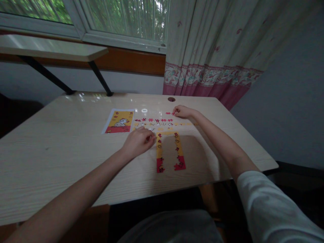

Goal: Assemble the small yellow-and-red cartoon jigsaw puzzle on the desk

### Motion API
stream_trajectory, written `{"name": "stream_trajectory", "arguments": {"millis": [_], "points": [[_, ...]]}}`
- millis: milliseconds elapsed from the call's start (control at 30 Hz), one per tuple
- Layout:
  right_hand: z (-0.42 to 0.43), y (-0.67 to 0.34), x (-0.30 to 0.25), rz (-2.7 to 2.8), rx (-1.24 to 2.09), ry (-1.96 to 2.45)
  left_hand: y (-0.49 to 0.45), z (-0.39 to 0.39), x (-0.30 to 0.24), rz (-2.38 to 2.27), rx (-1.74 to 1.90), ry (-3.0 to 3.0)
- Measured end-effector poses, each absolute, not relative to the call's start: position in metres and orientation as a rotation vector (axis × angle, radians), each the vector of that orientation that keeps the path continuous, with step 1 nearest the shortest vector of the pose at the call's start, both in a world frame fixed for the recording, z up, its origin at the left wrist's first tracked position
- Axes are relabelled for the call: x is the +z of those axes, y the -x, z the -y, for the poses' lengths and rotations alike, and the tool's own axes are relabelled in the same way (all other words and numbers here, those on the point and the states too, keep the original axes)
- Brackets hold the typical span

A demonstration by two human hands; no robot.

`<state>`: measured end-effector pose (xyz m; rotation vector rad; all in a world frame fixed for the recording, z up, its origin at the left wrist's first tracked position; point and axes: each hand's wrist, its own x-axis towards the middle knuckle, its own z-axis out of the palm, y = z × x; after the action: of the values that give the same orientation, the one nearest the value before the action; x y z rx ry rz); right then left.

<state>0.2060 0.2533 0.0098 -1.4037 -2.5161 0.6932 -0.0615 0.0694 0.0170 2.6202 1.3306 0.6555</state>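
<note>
My right hand (182,111) reaches to the far side of the desk, its fingertips pinched on a small red jigsaw piece (173,113). Just left of it lies another red jigsaw piece (168,113). My left hand (139,141) rests with curled fingers by the upper left corner of a partly joined jigsaw border (159,152); whether anything is inside those fingers is hidden. Yellow and red pieces form the border's top and two sides, with bare desk between them. Beyond it, loose pieces lie in rows: red ones (151,120) behind, yellow and white ones (162,124) in front.
A printed picture (120,121) of a white animal on yellow and red lies left of the rows. At the back left, a raised shelf (53,47) stands on dark legs. A round cable hole (171,99) is near the desk's back edge, before the curtain (202,44).
</note>
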Motion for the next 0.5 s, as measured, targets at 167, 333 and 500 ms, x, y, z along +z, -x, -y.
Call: {"name": "stream_trajectory", "arguments": {"millis": [167,333,500], "points": [[-0.249,-0.2056,0.0124,2.537,0.693,1.322,0.0622,-0.0711,0.0134,-1.32,0.664,-2.614],[-0.2489,-0.2037,0.0155,2.583,0.686,1.281,0.0625,-0.0704,0.0146,-1.336,0.647,-2.61],[-0.2497,-0.2015,0.0144,2.551,0.711,1.327,0.0613,-0.0689,0.0177,-1.349,0.66,-2.608]]}}
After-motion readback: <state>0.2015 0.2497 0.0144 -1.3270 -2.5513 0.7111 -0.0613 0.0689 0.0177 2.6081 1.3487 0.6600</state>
